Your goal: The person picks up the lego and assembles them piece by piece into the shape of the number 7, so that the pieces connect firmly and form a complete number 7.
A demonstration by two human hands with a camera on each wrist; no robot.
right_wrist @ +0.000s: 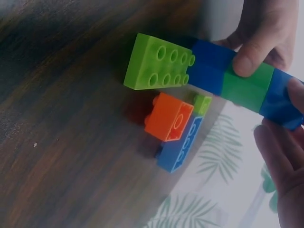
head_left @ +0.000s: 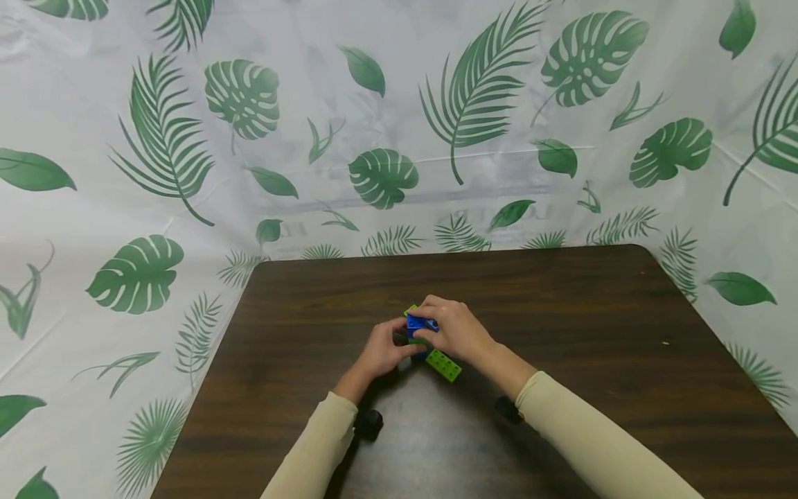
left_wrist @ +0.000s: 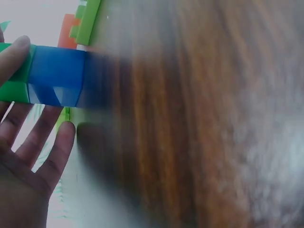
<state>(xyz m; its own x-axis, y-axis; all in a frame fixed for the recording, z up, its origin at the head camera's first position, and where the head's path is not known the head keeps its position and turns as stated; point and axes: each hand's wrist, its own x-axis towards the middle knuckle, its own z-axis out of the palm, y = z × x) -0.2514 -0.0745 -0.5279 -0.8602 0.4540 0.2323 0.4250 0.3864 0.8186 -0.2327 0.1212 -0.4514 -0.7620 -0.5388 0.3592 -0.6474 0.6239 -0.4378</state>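
Observation:
A short stack of toy building bricks stands upright on the table between both hands: a blue brick at the bottom, a green brick in the middle, a blue brick on top. My left hand holds the stack from the side, its thumb against the green brick. From above, my right hand pinches the top blue brick between thumb and fingers. Whether the top brick is fully pressed down cannot be told. Just beside the stack's base lies a light green brick, studs showing.
Behind the stack, an orange brick, another blue brick and a light green piece lie close together. The dark wooden table meets a leaf-patterned curtain at its far edge.

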